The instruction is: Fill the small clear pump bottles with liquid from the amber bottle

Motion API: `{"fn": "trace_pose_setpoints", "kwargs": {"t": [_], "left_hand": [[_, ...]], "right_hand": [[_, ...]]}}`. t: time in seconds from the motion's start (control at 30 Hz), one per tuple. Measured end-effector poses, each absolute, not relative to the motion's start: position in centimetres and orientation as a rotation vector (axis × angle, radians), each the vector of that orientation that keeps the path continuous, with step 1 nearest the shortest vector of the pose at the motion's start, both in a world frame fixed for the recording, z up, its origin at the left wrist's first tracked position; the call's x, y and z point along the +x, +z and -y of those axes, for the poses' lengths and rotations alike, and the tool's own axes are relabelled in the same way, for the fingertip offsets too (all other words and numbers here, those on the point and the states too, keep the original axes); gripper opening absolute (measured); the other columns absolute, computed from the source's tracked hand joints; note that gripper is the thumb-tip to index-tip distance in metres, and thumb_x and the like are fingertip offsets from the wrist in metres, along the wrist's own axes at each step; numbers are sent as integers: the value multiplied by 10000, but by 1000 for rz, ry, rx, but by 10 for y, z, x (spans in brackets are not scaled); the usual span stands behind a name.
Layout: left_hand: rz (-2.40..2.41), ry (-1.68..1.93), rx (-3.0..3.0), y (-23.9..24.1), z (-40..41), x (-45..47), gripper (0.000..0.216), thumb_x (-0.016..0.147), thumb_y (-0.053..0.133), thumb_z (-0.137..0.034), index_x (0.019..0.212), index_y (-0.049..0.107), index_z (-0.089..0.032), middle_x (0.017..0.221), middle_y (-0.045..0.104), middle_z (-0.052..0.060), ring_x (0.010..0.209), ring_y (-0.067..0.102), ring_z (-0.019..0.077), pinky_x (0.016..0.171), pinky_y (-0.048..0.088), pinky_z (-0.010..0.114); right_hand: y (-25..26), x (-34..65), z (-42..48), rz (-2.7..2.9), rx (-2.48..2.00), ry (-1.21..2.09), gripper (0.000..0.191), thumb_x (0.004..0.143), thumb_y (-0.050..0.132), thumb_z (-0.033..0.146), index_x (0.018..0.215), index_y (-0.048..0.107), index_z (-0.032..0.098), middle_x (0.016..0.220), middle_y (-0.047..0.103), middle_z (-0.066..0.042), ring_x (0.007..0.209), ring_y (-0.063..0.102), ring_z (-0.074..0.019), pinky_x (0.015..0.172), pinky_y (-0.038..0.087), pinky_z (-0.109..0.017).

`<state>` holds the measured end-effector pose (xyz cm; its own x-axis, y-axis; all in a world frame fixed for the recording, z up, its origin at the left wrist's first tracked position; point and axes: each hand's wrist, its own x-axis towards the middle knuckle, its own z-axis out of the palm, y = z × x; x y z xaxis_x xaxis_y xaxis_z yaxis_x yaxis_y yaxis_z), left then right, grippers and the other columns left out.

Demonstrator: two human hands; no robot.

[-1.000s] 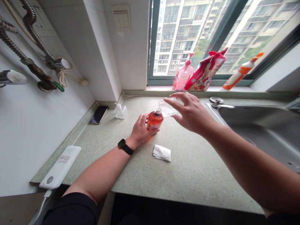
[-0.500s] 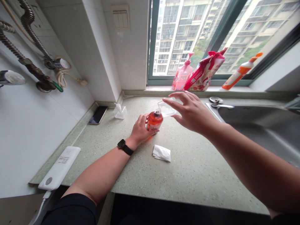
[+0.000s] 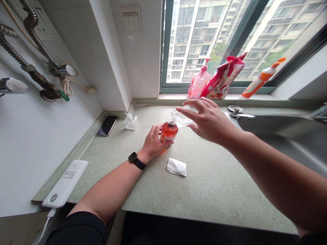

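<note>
An orange-red bottle (image 3: pixel 169 132) with a pale label stands on the counter, its neck uncapped. My left hand (image 3: pixel 154 140) is wrapped round it from the left. In my right hand (image 3: pixel 204 117) is a clear plastic container (image 3: pixel 180 118), tilted so that its mouth meets the bottle's neck. Whether liquid runs between them is too faint to tell. A folded white tissue (image 3: pixel 176 167) lies on the counter nearer to me. Back left of the bottle sits a small clear piece with a pump top (image 3: pixel 131 121).
A dark phone (image 3: pixel 107 126) and a white power bank (image 3: pixel 65 183) with a cable lie along the left wall. The steel sink (image 3: pixel 281 136) is at the right. On the sill stand a pink pump bottle (image 3: pixel 198 82), a red bag (image 3: pixel 222 78) and an orange-white bottle (image 3: pixel 263 79).
Almost nothing differs. My right hand and the container have shifted very slightly left; my left hand stays round the bottle.
</note>
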<state>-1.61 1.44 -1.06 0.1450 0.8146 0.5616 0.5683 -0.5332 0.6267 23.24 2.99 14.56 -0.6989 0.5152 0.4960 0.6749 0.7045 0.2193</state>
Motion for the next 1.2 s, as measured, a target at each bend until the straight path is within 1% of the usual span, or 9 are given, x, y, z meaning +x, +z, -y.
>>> {"fn": "trace_pose_setpoints", "kwargs": {"t": [0.17,0.4,0.6,0.8,1.03,1.2], "left_hand": [[-1344,1329,2158,-11,-15,-16,852,810,929,-545,1482,491,-257,1313,633,114,1034,716,253,931,657,450],[-1353,1328,2179,-11,-15,-16,843,822,912,-572,1483,491,-261,1309,635,115,1023,720,255,918,658,457],[-1349,1334,2175,-11,-15,-17,838,832,904,-564,1490,492,-251,1305,639,117,1023,713,249,913,657,450],[-1338,1333,2159,-10,-14,-16,820,827,921,-507,1476,496,-243,1331,638,126,1044,711,245,941,654,450],[-1333,1339,2154,-10,-14,-16,846,814,934,-494,1488,484,-249,1345,639,125,1051,712,247,937,654,447],[-1340,1333,2153,-11,-15,-16,848,812,934,-495,1492,486,-257,1331,642,118,1062,709,255,937,653,453]], "right_hand": [[149,232,-28,2527,-929,-540,755,899,742,159,1603,536,339,1490,619,-119,1322,579,-341,1202,421,-593],[153,233,-30,2558,-905,-538,817,903,719,174,1648,465,393,1496,617,-107,1305,581,-355,1187,406,-625],[156,230,-30,2594,-905,-573,737,915,692,167,1611,520,337,1486,619,-124,1309,569,-346,1188,402,-583],[160,224,-30,2611,-888,-639,687,930,645,138,1585,544,320,1444,634,-121,1302,573,-324,1185,402,-552],[165,220,-29,2633,-886,-702,659,923,617,122,1553,575,312,1430,645,-119,1275,584,-317,1182,383,-540],[167,219,-31,2656,-881,-690,693,910,668,143,1570,566,331,1453,642,-111,1279,581,-324,1192,358,-550]]}}
